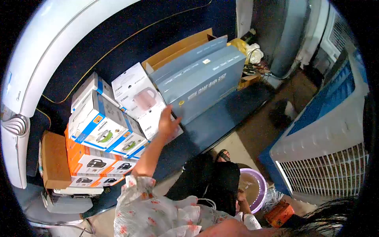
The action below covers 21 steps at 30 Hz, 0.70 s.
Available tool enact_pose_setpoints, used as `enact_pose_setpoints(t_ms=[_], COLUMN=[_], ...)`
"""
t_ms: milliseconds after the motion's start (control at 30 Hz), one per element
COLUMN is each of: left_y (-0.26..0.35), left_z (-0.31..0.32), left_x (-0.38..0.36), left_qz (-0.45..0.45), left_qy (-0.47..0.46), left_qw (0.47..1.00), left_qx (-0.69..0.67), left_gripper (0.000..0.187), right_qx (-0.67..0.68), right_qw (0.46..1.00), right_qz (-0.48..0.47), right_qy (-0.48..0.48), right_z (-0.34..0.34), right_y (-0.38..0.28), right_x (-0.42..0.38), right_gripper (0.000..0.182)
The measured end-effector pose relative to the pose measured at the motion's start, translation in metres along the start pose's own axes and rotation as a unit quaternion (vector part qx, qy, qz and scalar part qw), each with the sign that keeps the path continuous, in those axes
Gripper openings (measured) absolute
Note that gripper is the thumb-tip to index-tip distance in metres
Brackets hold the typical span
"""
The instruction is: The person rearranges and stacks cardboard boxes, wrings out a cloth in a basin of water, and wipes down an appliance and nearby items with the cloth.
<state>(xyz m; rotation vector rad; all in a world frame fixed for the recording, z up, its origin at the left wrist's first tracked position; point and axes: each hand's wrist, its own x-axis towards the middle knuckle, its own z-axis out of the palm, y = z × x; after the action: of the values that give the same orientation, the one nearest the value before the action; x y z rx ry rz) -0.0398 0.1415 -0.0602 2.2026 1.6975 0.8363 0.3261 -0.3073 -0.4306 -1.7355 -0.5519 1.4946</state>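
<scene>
Left hand: reaching out on a bent arm, this hand [168,121] lies against the lower right edge of the white kettle box [139,96], close to the grey-blue carton.
Left grip: fairly wide, thumb parted from the fingers; it is not closed round anything.
Right hand: low by the dark trousers [197,179], this hand [242,197] is just beside the purple-rimmed basin [262,187]; its grip is partly hidden, so I cannot tell whether it holds anything.
Kettle box: on the dark tabletop [227,114], between the blue-and-white boxes and the grey-blue carton, a pink kettle printed on its face.
Grey-blue carton: long and bulky, this carton [211,81] stands right of the kettle box, with brown cardboard [177,49] behind it.
Left-hand stacks: blue-and-white boxes [104,120] are piled beside the kettle box; orange-and-white boxes [94,160] sit nearer the wearer, next to a brown carton [57,158].
Far end: a yellow bag [238,44] and a white bundle [254,53] lie beyond the grey-blue carton.
Floor side: a sandalled foot [223,155] shows near the basin; a red item [279,213] lies on its other side.
Right edge: a large unit with a white grille [323,170].
</scene>
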Motion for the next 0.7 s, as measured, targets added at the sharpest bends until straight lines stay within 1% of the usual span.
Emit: enact_pose_setpoints(t_ms=[33,67,100,133,167,200,233,267,300,333,367,400,433,467,500,533,567,600,633,700], left_y=[0.005,0.01,-0.009,-0.011,-0.012,-0.013,-0.013,-0.013,-0.014,-0.017,-0.017,-0.014,-0.012,-0.011,-0.013,-0.031,-0.059,-0.077,-0.083,-0.087], left_z=[-0.005,-0.011,-0.003,-0.005,-0.007,-0.01,-0.013,-0.016,-0.016,-0.015,-0.016,-0.02,-0.022,-0.025,-0.027,-0.022,-0.012,-0.003,0.004,0.017], left_x=[0.028,0.048,0.072,0.092,0.106,0.116,0.126,0.135,0.143,0.149,0.153,0.153,0.152,0.153,0.155,0.162,0.171,0.176,0.177,0.178], left_qz=[0.061,0.154,0.229,0.162,0.093,0.057,0.022,-0.016,-0.023,-0.032,-0.043,-0.048,-0.047,-0.046,-0.045,-0.023,-0.003,0.018,-0.001,-0.039], left_qy=[0.035,0.082,0.092,0.021,-0.051,-0.098,-0.145,-0.19,-0.216,-0.242,-0.27,-0.274,-0.272,-0.268,-0.263,-0.223,-0.182,-0.14,-0.09,0.011], left_qw=[0.997,0.982,0.966,0.98,0.982,0.978,0.97,0.958,0.948,0.937,0.924,0.925,0.929,0.933,0.938,0.956,0.971,0.982,0.99,0.997], left_qx=[0.015,0.069,0.076,0.116,0.155,0.176,0.196,0.215,0.232,0.25,0.269,0.257,0.245,0.234,0.222,0.189,0.156,0.122,0.104,0.062], left_gripper=[0.077,0.083,0.093,0.101,0.11,0.115,0.12,0.125,0.126,0.128,0.129,0.126,0.123,0.12,0.117,0.11,0.103,0.097,0.091,0.082], right_qx=[0.011,0.025,0.047,0.076,0.119,0.201,0.343,0.475,0.324,0.16,-0.009,-0.12,-0.229,-0.335,-0.224,-0.11,0.005,0.041,-0.002,-0.09], right_qw=[1.0,1.0,0.999,0.997,0.992,0.979,0.938,0.872,0.945,0.986,0.993,0.984,0.963,0.929,0.964,0.985,0.993,0.997,0.996,0.988], right_qz=[-0.005,-0.011,-0.02,-0.03,-0.036,-0.014,0.054,0.119,0.035,-0.045,-0.121,-0.13,-0.14,-0.15,-0.13,-0.108,-0.084,-0.006,-0.011,-0.023], right_qy=[0.0,0.0,-0.003,-0.009,-0.013,-0.018,0.002,0.02,0.018,0.014,0.009,0.023,0.034,0.043,0.059,0.074,0.088,0.073,0.088,0.123], right_z=[-0.001,-0.003,-0.006,-0.011,-0.016,-0.022,-0.02,-0.019,-0.012,-0.003,0.005,0.004,-0.001,-0.002,0.004,0.02,0.03,0.025,0.029,0.043], right_y=[0.008,0.02,0.036,0.062,0.092,0.127,0.14,0.144,0.122,0.095,0.068,0.062,0.061,0.059,0.043,-0.016,-0.061,-0.068,-0.096,-0.174], right_x=[0.005,0.01,0.017,0.025,0.033,0.041,0.041,0.043,0.035,0.018,0.004,0.002,0.006,0.01,0.005,-0.013,-0.019,-0.009,-0.006,-0.008], right_gripper=[0.028,0.028,0.028,0.028,0.028,0.028,0.026,0.025,0.023,0.021,0.02,0.018,0.017,0.016,0.014,0.013,0.012,0.014,0.017,0.022])
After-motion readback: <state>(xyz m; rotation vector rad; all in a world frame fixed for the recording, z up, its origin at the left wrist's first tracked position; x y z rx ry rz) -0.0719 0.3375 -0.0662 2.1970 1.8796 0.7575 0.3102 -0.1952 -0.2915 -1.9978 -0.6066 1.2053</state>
